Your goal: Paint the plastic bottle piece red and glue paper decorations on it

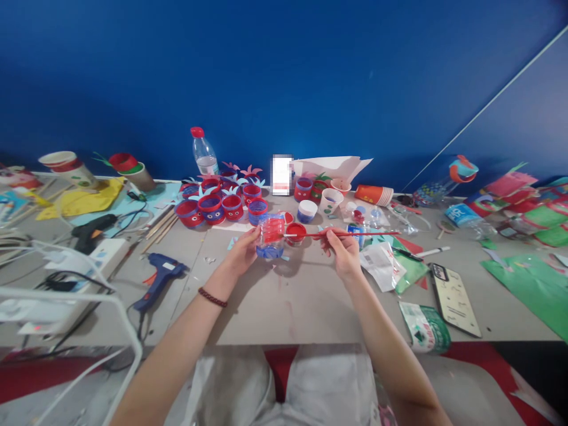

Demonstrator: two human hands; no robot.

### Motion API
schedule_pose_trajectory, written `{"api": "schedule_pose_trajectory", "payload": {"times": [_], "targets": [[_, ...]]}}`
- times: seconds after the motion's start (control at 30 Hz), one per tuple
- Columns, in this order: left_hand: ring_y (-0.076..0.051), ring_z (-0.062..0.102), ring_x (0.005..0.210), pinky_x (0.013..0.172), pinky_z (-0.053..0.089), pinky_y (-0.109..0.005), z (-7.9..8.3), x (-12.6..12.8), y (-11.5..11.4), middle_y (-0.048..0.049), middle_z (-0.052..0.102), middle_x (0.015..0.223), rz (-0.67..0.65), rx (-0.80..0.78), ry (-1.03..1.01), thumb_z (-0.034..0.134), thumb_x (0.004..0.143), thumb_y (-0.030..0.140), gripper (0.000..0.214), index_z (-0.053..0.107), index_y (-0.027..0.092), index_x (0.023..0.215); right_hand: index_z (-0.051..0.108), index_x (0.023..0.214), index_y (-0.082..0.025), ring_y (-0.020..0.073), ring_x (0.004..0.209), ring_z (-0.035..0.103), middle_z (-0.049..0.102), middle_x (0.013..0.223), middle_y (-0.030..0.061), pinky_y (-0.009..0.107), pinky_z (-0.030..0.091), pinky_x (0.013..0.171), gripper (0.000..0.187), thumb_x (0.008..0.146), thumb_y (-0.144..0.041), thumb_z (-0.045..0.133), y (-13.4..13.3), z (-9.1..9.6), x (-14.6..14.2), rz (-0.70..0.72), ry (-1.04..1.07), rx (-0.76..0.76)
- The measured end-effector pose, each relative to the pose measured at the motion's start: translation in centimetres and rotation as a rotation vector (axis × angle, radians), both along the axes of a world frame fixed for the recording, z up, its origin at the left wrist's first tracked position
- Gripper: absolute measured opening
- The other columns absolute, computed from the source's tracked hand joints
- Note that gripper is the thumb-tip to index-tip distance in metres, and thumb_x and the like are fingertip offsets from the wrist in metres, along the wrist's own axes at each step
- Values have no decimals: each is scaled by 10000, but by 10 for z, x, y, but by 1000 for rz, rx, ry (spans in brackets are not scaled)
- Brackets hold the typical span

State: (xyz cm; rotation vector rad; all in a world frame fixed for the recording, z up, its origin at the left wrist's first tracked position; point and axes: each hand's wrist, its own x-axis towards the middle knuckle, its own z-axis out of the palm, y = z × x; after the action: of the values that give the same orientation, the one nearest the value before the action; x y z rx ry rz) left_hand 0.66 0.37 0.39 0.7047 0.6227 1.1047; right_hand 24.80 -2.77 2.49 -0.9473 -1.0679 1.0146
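Note:
My left hand [243,249] grips a clear plastic bottle piece [270,238] from its left side. Red paint covers its upper part, and a blue band runs round its bottom. My right hand [341,251] pinches a red-handled paintbrush [317,235], which lies almost level. Its bristle end reaches the right side of the painted piece. Just behind the brush stands an open pot of red paint [295,231]. A pot with a white lid [306,210] is farther back.
Several red and blue painted cups [210,208] stand at the back left. A blue glue gun [162,277] lies near a white power strip [89,278]. On the right are a phone [455,299], a green packet [425,328] and green paper [528,284]. A blue wall [284,77] rises behind.

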Motion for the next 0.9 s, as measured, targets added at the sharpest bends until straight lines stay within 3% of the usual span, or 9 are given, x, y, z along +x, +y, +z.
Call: {"api": "schedule_pose_trajectory", "payload": {"times": [0.43,0.77,0.9], "targets": [[-266,686,1023,942,501,-391,3,-7,0,-112,725,1141,-83,-106,-63,639,865,429,419,664,144,1170,692,756,-212,99,504,507,698,639,14,205,339,400,290,717,-493,750,0,7,4,-35,96,-27],[-242,698,948,890,501,-355,-3,-5,1,-80,749,1030,-32,-74,-31,676,853,374,311,706,153,1069,698,798,-200,118,525,533,683,631,26,226,371,409,305,767,-503,716,-3,-1,-1,76,47,-3],[-244,700,926,875,509,-361,-3,-6,1,-86,750,1022,-51,-82,-36,664,858,404,326,707,160,1069,707,778,-197,109,510,523,669,595,20,207,357,393,336,735,-529,741,-2,2,-1,59,50,-5]]}}
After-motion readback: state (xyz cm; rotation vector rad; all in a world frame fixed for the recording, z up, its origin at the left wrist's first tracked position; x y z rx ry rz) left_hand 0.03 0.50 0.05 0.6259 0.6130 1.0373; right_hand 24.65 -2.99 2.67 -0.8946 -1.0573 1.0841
